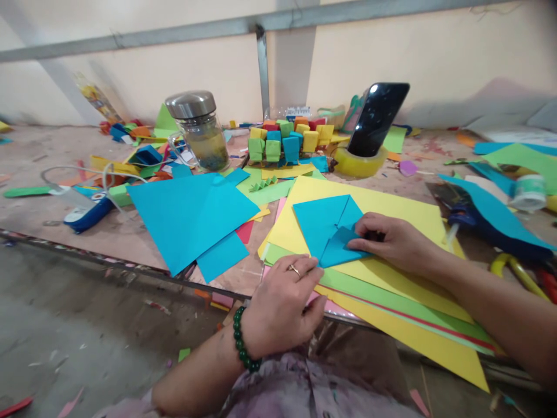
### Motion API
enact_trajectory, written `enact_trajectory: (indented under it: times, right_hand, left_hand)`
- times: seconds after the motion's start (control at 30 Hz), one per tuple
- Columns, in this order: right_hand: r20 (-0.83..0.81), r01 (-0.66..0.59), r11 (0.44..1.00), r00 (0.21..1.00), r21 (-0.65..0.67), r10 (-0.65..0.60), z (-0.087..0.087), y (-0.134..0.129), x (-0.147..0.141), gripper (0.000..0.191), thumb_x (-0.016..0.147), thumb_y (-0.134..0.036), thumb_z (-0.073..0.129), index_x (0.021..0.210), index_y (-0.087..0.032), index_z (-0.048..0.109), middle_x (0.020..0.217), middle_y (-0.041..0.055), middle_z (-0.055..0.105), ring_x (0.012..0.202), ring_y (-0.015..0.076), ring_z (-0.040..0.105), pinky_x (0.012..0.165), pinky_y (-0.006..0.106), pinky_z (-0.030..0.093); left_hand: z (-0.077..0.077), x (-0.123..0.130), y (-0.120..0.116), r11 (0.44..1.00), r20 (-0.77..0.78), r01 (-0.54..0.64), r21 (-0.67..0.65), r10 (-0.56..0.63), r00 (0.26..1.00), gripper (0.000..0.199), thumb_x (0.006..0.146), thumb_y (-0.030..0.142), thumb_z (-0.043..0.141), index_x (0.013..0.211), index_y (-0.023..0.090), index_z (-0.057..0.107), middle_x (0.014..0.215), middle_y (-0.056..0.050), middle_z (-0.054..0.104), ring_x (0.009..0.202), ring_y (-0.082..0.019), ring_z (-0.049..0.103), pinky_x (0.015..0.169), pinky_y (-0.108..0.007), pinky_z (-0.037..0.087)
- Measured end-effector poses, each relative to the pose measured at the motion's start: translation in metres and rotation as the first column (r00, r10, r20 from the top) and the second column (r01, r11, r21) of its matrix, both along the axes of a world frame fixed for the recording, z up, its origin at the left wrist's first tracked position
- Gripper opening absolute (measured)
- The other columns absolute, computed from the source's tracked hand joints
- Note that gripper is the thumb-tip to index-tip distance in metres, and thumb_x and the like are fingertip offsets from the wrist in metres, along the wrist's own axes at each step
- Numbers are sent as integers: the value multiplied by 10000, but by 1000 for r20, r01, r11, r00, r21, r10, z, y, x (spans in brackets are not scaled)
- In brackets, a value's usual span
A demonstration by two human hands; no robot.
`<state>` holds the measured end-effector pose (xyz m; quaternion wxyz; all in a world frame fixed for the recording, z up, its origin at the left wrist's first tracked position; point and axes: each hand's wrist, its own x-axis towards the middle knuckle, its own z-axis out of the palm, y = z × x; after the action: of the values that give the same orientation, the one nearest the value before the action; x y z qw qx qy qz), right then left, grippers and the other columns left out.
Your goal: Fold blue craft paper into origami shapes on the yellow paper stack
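Folding blue paper on a yellow sheet

The scrap-strewn surface (32,206) is overhung at its near edge by a stack of coloured sheets, topped by a yellow sheet (282,223). To the left, a large blue sheet (191,217) is laid partly over a smaller blue piece (224,258). On the yellow sheet, the folded blue paper (317,223) is set, and its lower corner is met by the left hand (282,307). There the fingers are loosely curved, the thumb is held apart, and nothing is seen to be gripped; how much pressure is applied cannot be told. By the right hand (389,238) a small flap (339,244) is held, the thumb and fingers being closed on it.

For a clean fold, the lower corner is best kept pinned so that the paper is not twisted. The flap's edge should be squared first; only then should the crease be pressed firmly.
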<state>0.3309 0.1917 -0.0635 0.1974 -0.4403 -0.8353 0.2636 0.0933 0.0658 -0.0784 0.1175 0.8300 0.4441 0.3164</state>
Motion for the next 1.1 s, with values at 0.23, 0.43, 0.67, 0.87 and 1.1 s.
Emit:
enact_trajectory:
  times: [0.23, 0.43, 0.67, 0.87, 1.1]
  right_hand:
    - [29, 38, 999, 999, 19, -39, -1, -2, -1, 446, 792, -633, 603, 673, -204, 574, 718, 28, 581, 602, 145, 492, 582, 299, 402]
    - [42, 60, 997, 997, 40, -62, 0, -4, -5, 440, 789, -628, 597, 659, -209, 576, 702, 27, 587, 600, 150, 499, 587, 305, 406]
    - [73, 63, 997, 995, 37, -66, -1, -1, -5, 387, 795, -574, 609, 666, -212, 574, 703, 26, 591, 614, 153, 511, 590, 297, 411]
    - [92, 60, 997, 994, 58, -65, 2, -2, -7, 333, 776, -528, 628, 687, -211, 580, 717, 35, 613, 620, 159, 525, 584, 295, 420]
    - [108, 56, 997, 992, 50, -61, 8, -5, -10, 283, 779, -470, 584, 683, -204, 588, 724, 36, 598, 624, 161, 524, 601, 304, 418]
  left_hand:
    - [2, -1, 1, 1000, -6, 2, -2, -2, 1000, 318, 877, 236, 546, 1148, 102, 645, 1196, -127, 640, 1138, -248, 549, 1031, -409, 474]
    - [2, -1, 1, 1000, -13, 0, -14, 0, 1000, 318, 868, 236, 557, 1141, 103, 652, 1192, -121, 641, 1145, -248, 545, 1036, -400, 467]
    - [4, -1, 0, 1000, -20, -9, -19, 9, 1000, 306, 862, 226, 557, 1135, 118, 644, 1206, -117, 644, 1145, -251, 552, 1026, -412, 465]
    - [20, 4, 4, 998, -182, -5, -58, -5, 983, 230, 832, 247, 597, 1041, 157, 626, 1176, -101, 655, 1087, -269, 572, 981, -452, 447]
    - [36, 20, 16, 999, -362, -42, -27, 29, 932, 566, 854, 606, 546, 1165, 135, 581, 926, -87, 640, 914, -291, 574, 822, -453, 467]
